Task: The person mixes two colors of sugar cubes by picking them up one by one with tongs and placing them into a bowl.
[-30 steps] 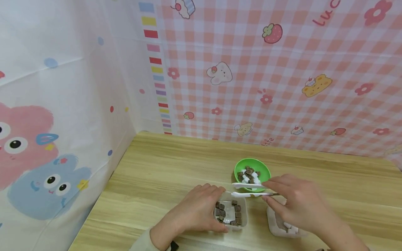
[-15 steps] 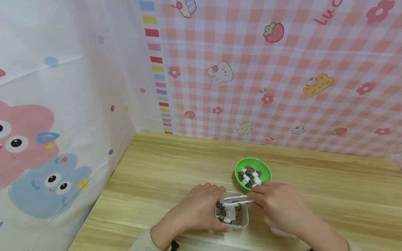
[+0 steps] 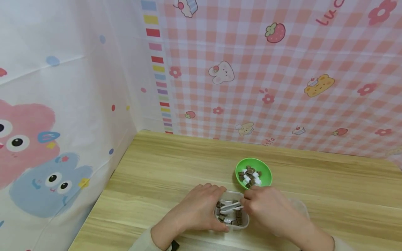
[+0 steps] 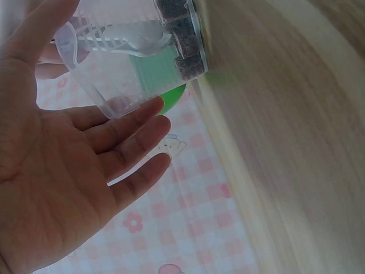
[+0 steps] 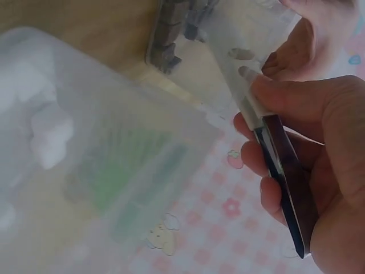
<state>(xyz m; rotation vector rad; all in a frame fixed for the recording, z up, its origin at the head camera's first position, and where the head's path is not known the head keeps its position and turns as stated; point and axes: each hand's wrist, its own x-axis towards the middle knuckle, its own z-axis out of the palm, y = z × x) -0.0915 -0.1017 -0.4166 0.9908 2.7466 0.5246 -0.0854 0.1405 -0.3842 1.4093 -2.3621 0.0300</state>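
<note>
My left hand [image 3: 196,211] holds a clear plastic container [image 3: 236,227] between thumb and fingers, at its left side. Small brown cubes [image 3: 239,218] lie along the container's sides, with bare bottom between them. My right hand [image 3: 270,211] grips a pair of tongs [image 3: 231,208], whose white tips reach down inside this container. In the right wrist view the tongs' dark, shiny handle [image 5: 293,194] lies across my fingers under the thumb. From the left wrist view, the white tong head [image 4: 142,37] shows through the clear wall, close to the brown cubes.
Behind the container stands a green bowl [image 3: 265,169] holding mixed brown and white cubes. A second translucent container [image 3: 302,208] is partly hidden under my right forearm; white pieces [image 5: 51,134] show in it. A wooden table [image 3: 176,160] meets a checked cloth backdrop [image 3: 194,90].
My right hand has moved left and nearer from beside the green bowl, bringing the tongs down into the clear container. The tong tips stand closer together. My left hand has stayed in place.
</note>
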